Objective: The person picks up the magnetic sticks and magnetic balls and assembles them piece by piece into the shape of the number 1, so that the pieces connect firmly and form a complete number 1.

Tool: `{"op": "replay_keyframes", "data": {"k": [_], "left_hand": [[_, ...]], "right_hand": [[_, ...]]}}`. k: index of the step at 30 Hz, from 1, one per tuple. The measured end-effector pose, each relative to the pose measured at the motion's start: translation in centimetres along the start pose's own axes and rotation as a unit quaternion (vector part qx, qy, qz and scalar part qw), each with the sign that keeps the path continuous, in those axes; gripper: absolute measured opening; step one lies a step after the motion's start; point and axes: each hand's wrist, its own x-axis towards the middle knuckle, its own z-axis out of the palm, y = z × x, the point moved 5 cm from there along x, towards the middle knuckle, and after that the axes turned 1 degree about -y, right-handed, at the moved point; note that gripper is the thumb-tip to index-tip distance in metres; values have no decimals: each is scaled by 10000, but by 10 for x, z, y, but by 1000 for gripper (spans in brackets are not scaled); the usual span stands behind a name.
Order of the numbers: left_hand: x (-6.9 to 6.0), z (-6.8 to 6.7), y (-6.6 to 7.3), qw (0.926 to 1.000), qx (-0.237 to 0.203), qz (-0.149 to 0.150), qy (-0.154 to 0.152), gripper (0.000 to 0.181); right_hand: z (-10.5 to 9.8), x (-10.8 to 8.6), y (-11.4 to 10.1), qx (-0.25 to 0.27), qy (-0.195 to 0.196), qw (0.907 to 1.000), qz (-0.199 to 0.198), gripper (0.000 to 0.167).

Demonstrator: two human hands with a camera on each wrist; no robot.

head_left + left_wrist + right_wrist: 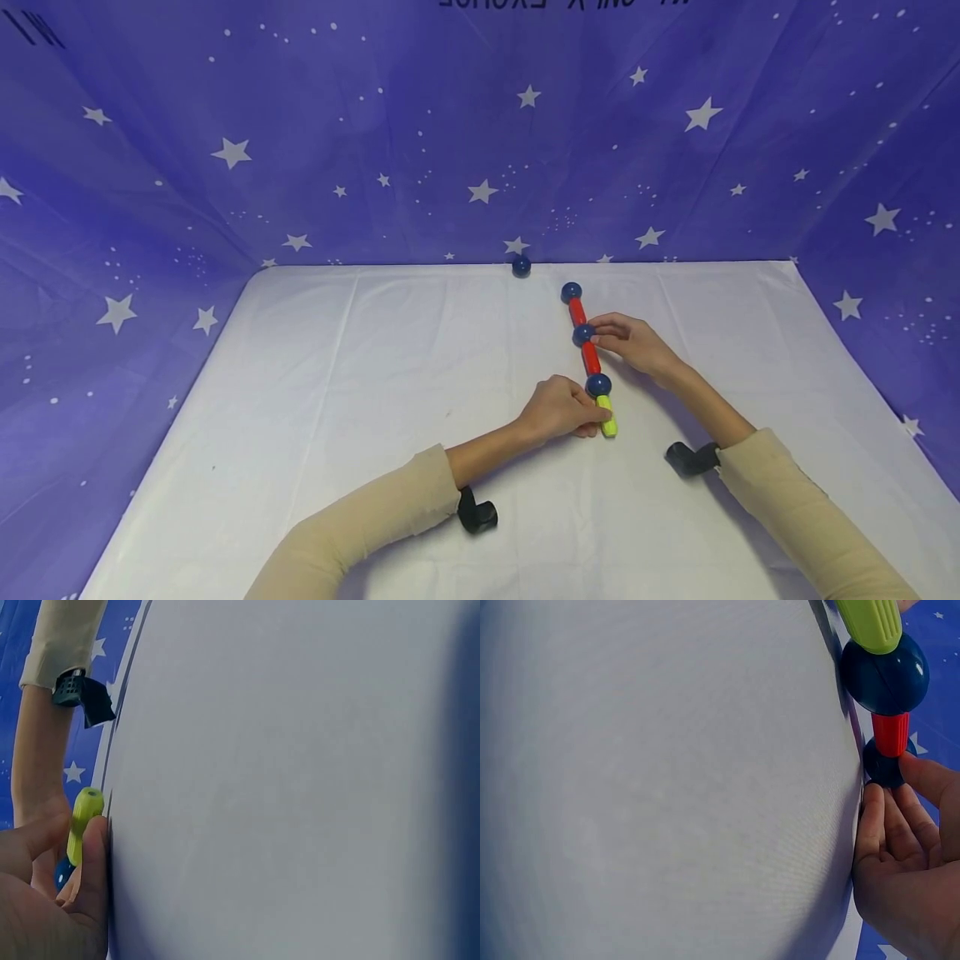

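Note:
A straight chain of toy building rods and balls lies on the white cloth, running away from me. At its near end is a yellow-green rod (607, 417), pinched between the thumb and fingers of my left hand (558, 408). That rod meets the near blue ball (886, 675). Beyond it come a red rod (591, 358), the middle blue ball (583, 335), another red rod (577, 312) and the far blue ball (571, 292). My right hand (636, 343) holds the middle ball from the right with its thumb and fingertips.
A loose blue ball (521, 266) rests at the table's back edge, left of the chain. Purple star-printed cloth (420, 158) rises behind and at both sides of the white-covered table (360, 400). Black wrist mounts (478, 515) stick out from both sleeves.

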Motion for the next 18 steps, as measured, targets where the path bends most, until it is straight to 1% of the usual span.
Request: {"op": "replay_keyframes", "data": {"k": [5,8,12,15,18], "left_hand": [[2,-15,1,9995,16,315,-23,13],[6,-27,1,9982,184,561,96,15],[12,-44,3,9931,613,907,412,22],[17,-56,4,9877,836,1129,686,25],[23,-67,6,9814,967,1367,943,26]], "right_hand": [[0,0,0,60,-9,10000,13,40],[0,0,-1,81,-19,10000,-11,40],[1,-1,-2,83,-38,10000,-23,41],[1,-1,-2,74,-39,10000,-11,42],[1,-1,-2,44,-23,10000,4,41]]}}
